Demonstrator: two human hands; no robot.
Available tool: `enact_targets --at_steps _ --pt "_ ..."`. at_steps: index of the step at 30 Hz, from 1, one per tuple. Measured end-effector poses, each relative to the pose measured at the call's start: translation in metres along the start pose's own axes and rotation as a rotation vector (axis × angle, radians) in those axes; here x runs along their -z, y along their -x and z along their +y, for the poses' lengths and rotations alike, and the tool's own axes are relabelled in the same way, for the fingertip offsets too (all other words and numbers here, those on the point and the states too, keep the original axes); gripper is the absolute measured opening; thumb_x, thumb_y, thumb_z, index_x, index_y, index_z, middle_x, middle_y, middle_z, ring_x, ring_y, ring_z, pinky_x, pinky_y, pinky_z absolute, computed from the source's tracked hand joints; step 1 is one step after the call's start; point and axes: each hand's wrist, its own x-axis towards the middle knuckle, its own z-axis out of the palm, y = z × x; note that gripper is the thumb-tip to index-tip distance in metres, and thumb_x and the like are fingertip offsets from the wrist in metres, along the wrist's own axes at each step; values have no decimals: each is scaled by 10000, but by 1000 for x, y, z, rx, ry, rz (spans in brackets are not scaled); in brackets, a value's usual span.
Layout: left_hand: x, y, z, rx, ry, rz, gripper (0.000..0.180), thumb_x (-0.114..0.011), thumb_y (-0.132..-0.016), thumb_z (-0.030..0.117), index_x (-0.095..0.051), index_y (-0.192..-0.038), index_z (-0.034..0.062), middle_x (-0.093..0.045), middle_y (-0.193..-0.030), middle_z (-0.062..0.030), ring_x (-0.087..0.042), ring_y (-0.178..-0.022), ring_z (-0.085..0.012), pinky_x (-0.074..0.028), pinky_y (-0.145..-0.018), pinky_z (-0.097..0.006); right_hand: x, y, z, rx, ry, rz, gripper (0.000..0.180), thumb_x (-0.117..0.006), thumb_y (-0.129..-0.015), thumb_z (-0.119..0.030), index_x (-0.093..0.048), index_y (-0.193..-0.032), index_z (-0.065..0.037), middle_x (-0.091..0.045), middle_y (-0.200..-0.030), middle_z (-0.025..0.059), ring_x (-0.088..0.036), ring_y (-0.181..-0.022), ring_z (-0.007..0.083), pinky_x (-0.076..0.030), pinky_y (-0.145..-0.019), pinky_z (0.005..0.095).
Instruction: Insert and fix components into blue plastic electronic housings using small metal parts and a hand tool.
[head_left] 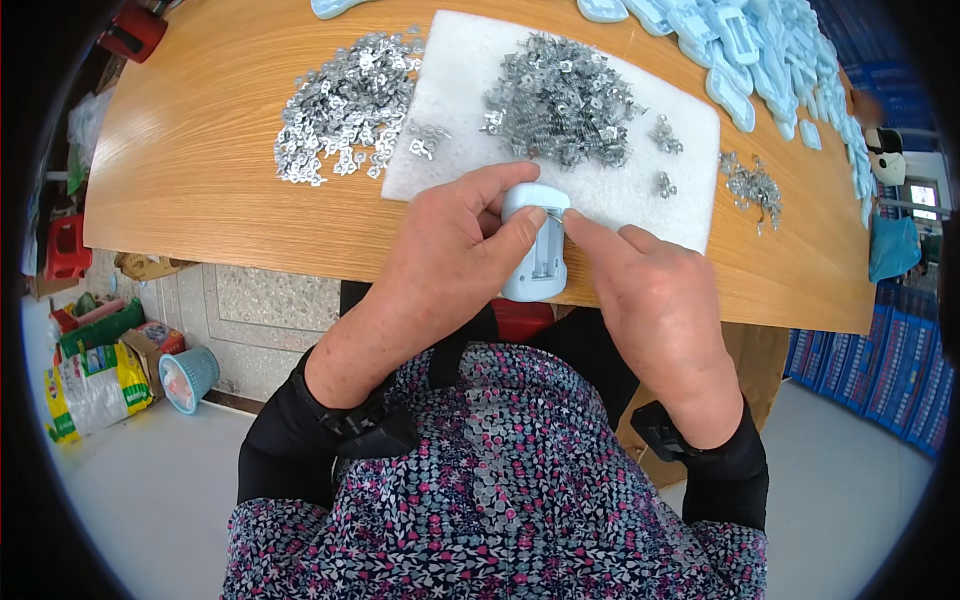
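A light blue plastic casing [520, 290] with a long open battery compartment is held upright above the table's near edge. My left hand [465, 230] grips it from the left, thumb pressed on its upper front and fingers behind. My right hand [645, 280] reaches in from the right, its index fingertip at the casing's upper right edge; its other fingers are curled. Whether a small metal piece is under the fingertips I cannot make out. Beyond my hands, a heap of metal springs and contacts [560, 100] lies on a white foam sheet [440, 110].
Flat metal contact pieces [350, 105] are heaped left of the foam. Small metal parts [752, 190] lie to its right. Many light blue casings [735, 60] pile up at the far right of the wooden table [200, 130]. Blue crates [880, 360] stand on the floor at right.
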Motion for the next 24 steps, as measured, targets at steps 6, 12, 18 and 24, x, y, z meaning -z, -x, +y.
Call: enact_targets --at_steps 6,12,18,24 --pt "-1 0 -2 5 -20 11 390 -606 -1006 92 -539 -1363 -51 -710 -1050 -95 -664 -917 -98 -558 -794 -249 3 -1 11 -22 -174 -84 387 -628 -832 53 -691 -1193 -70 -685 -878 180 -673 -799 364 -534 -699 419" --pt "-3 0 -5 -97 -2 82 416 -653 -946 137 -582 -1295 -78 -723 -916 -177 -719 -795 -194 -573 -666 -313 3 1 9 -88 -146 -132 406 -593 -847 72 -682 -1221 -60 -712 -1025 198 -691 -912 364 -546 -797 408" --pt "-2 1 4 41 -20 9 384 -608 -998 71 -546 -1357 -51 -704 -1067 -97 -667 -927 -99 -557 -793 -246 -7 4 10 -55 -201 19 240 -619 -824 -10 -688 -1052 -43 -664 -833 188 -654 -777 398 -531 -675 466" --pt "-2 3 4 46 -24 0 387 -612 -993 59 -540 -1356 -53 -699 -1070 -96 -667 -940 -99 -554 -811 -243 -4 0 5 -81 -200 -18 218 -586 -856 -26 -674 -1054 -46 -673 -844 178 -656 -792 401 -532 -688 463"
